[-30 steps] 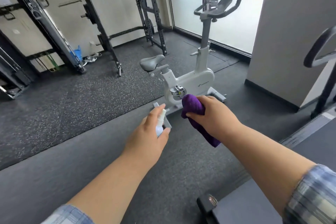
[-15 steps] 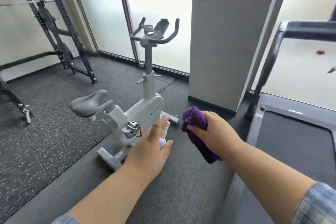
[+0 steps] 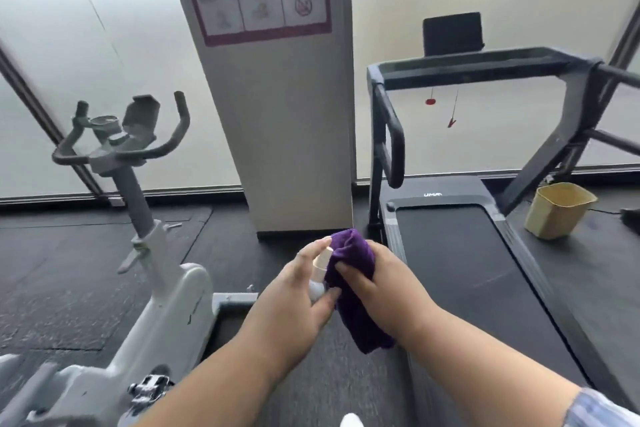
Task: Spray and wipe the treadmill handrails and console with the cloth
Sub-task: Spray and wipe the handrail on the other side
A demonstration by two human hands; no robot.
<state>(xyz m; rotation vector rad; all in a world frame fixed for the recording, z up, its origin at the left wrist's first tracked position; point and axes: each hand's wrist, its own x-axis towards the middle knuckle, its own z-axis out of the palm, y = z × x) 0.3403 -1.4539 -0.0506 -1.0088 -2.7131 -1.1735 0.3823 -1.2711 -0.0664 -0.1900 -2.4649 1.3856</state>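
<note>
Treadmill [image 3: 485, 288] now ahead; bottle [image 3: 318, 274] upright.

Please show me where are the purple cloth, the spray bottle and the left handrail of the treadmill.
purple cloth [image 3: 349, 263]: head view, bunched upper part.
spray bottle [image 3: 320, 265]: head view, neck below the nozzle.
left handrail of the treadmill [image 3: 393, 128]: head view, padded bend.

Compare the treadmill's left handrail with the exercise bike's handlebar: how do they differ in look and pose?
The treadmill's left handrail is black and runs down from the console bar in a closed loop to the upright; the exercise bike's handlebar is grey and curves up into two open ends. The handrail is part of a wide frame over the belt; the handlebar sits on a single post. Neither is touched: the left hand holds the spray bottle, the right hand the purple cloth.
</note>
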